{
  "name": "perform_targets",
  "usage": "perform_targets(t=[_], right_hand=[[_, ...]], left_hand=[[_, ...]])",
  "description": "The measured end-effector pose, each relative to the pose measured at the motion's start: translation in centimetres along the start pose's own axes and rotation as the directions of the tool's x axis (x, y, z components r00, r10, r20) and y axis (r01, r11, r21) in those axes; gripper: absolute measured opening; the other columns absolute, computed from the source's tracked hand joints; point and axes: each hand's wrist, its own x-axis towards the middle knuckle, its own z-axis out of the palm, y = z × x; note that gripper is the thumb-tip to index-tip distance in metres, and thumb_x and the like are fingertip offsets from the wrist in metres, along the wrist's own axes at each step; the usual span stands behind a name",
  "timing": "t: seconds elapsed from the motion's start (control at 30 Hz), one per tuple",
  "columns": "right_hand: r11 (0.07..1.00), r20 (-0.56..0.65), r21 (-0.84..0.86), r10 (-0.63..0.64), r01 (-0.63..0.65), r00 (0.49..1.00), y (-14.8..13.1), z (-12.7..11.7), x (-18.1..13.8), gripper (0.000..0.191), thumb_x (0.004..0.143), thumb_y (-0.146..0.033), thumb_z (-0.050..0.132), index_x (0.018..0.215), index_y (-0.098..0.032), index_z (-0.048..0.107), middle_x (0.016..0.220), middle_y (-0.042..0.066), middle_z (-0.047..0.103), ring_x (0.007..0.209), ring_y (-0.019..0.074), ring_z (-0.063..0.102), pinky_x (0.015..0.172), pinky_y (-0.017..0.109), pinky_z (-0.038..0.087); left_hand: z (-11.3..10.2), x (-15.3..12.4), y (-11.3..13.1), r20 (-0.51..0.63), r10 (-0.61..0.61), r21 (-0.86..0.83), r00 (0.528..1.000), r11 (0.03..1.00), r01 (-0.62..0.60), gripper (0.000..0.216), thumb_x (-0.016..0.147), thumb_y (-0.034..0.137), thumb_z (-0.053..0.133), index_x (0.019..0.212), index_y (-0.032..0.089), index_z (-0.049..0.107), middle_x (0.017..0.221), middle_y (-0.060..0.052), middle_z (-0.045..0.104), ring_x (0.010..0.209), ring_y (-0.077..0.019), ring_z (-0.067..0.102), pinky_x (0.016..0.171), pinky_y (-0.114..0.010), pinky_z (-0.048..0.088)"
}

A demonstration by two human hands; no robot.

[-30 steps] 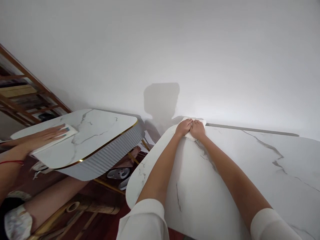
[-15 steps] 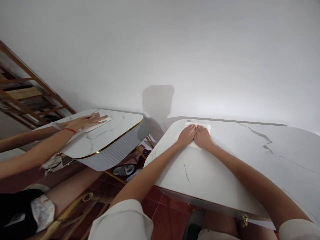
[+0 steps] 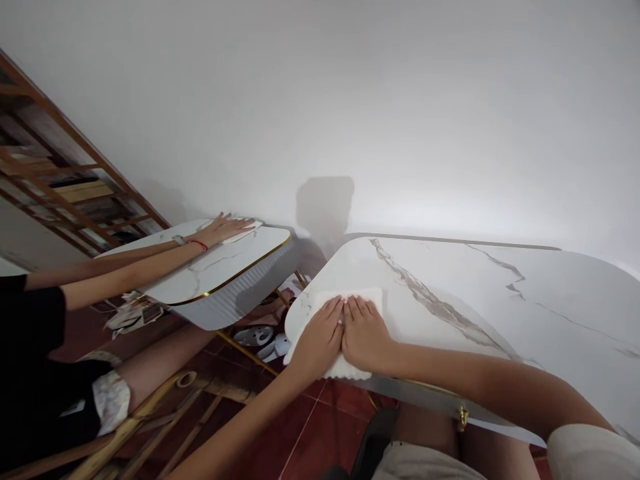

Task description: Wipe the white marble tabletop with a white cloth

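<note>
My left hand [image 3: 320, 337] lies flat with its fingers stretched forward on a white cloth [image 3: 374, 300]. Right beside it, my right hand [image 3: 364, 333] presses on the same cloth, its fingers also straight and flat. The two hands touch along their inner edges. Under the cloth is the white marble-patterned top of a table [image 3: 460, 280], and the cloth's scalloped lower edge hangs at the table's front left edge. Neither hand has its fingers wrapped around the cloth.
At left another person's hands [image 3: 225, 229] rest on a white cloth on a second marble-patterned table [image 3: 180, 283]. A bamboo chair [image 3: 145, 427] stands below. A wooden rack [image 3: 75, 167] leans at far left, and a wall [image 3: 400, 120] rises behind both tables.
Both my hands have slid the cloth from the table's back edge toward me and left, to the front left edge. The other person's hands moved farther along their table.
</note>
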Motion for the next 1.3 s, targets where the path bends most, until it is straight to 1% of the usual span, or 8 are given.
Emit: perform_targets(t=[0.17, 0.33, 0.47, 0.6, 0.77, 0.93, 1.07, 1.3], right_hand=[[0.998, -0.021, 0.023, -0.059, 0.059, 0.998, 1.8, -1.0, -3.9, 0.054, 0.094, -0.022, 0.036, 0.141, 0.004, 0.038, 0.148, 0.02, 0.035, 0.138, 0.0298, 0.031, 0.114, 0.043, 0.023], [1.0, -0.006, -0.012, 0.003, -0.003, 1.0, 5.5, -1.5, -4.3, 0.054, 0.092, -0.019, 0.035, 0.141, 0.003, 0.04, 0.146, 0.02, 0.038, 0.136, 0.0288, 0.034, 0.113, 0.043, 0.026], [0.999, -0.006, -0.044, 0.018, -0.018, 1.0, 9.7, -2.0, -1.5, 0.052, 0.09, -0.012, 0.033, 0.14, 0.0, 0.043, 0.143, 0.02, 0.044, 0.133, 0.028, 0.039, 0.109, 0.044, 0.03], [0.995, 0.048, -0.021, 0.095, -0.095, 0.994, 13.6, -2.3, 2.8, 0.048, 0.09, -0.009, 0.033, 0.136, -0.006, 0.048, 0.138, 0.016, 0.051, 0.126, 0.0252, 0.046, 0.104, 0.038, 0.033], [0.983, -0.059, -0.038, 0.178, -0.181, 0.982, 17.1, -1.6, 7.2, 0.044, 0.094, -0.011, 0.031, 0.136, -0.006, 0.046, 0.14, 0.015, 0.049, 0.129, 0.0229, 0.041, 0.106, 0.036, 0.028], [0.989, -0.066, -0.04, 0.141, -0.143, 0.988, 20.3, -1.1, 10.2, 0.042, 0.095, -0.011, 0.033, 0.132, -0.006, 0.049, 0.137, 0.014, 0.051, 0.126, 0.0216, 0.044, 0.103, 0.033, 0.03], [0.986, -0.058, -0.038, 0.158, -0.16, 0.986, 23.0, -0.9, 12.2, 0.044, 0.095, -0.011, 0.031, 0.136, -0.005, 0.046, 0.141, 0.015, 0.048, 0.13, 0.0216, 0.042, 0.105, 0.034, 0.029], [0.958, -0.094, -0.028, 0.282, -0.286, 0.955, 26.7, -1.0, 12.3, 0.044, 0.098, -0.013, 0.028, 0.137, -0.006, 0.046, 0.143, 0.015, 0.046, 0.131, 0.0233, 0.04, 0.107, 0.037, 0.027]], left_hand=[[0.6, -0.8, 4.4, -0.026, 0.006, 0.011, 1.0, 1.0, -0.006, 0.052, 0.091, 0.022, 0.024, 0.134, 0.003, 0.046, 0.14, -0.019, 0.048, 0.133, -0.0247, 0.042, 0.112, -0.048, 0.035], [1.8, 2.7, 6.8, 0.011, 0.064, -0.059, 0.998, 0.996, -0.063, 0.05, 0.091, 0.021, 0.027, 0.135, 0.004, 0.045, 0.142, -0.019, 0.046, 0.136, -0.0249, 0.039, 0.113, -0.046, 0.034], [3.4, 7.6, 7.3, -0.029, 0.071, -0.111, 0.997, 0.991, -0.074, 0.046, 0.09, 0.019, 0.03, 0.129, 0.004, 0.049, 0.138, -0.021, 0.049, 0.133, -0.0268, 0.042, 0.113, -0.046, 0.033], [5.0, 13.4, 6.9, -0.041, 0.033, -0.176, 0.999, 0.984, -0.04, 0.038, 0.089, 0.017, 0.032, 0.119, 0.012, 0.055, 0.13, -0.016, 0.057, 0.127, -0.0255, 0.048, 0.11, -0.045, 0.037], [6.5, 19.2, 5.2, -0.029, 0.004, -0.208, 1.0, 0.978, -0.01, 0.035, 0.087, 0.013, 0.033, 0.112, 0.014, 0.057, 0.126, -0.014, 0.058, 0.124, -0.0227, 0.049, 0.109, -0.038, 0.036], [8.3, 22.6, 4.1, -0.055, -0.083, -0.2, 0.995, 0.977, 0.07, 0.033, 0.09, 0.015, 0.033, 0.114, 0.015, 0.056, 0.128, -0.013, 0.057, 0.125, -0.0225, 0.048, 0.108, -0.037, 0.036], [9.5, 25.2, 3.9, -0.061, -0.076, -0.18, 0.995, 0.982, 0.064, 0.033, 0.091, 0.014, 0.032, 0.115, 0.014, 0.056, 0.13, -0.013, 0.056, 0.127, -0.0218, 0.047, 0.109, -0.035, 0.034], [11.0, 29.2, 5.8, -0.015, -0.035, -0.157, 0.999, 0.987, 0.033, 0.033, 0.092, 0.013, 0.033, 0.116, 0.01, 0.056, 0.132, -0.015, 0.056, 0.126, -0.021, 0.048, 0.109, -0.034, 0.033]])
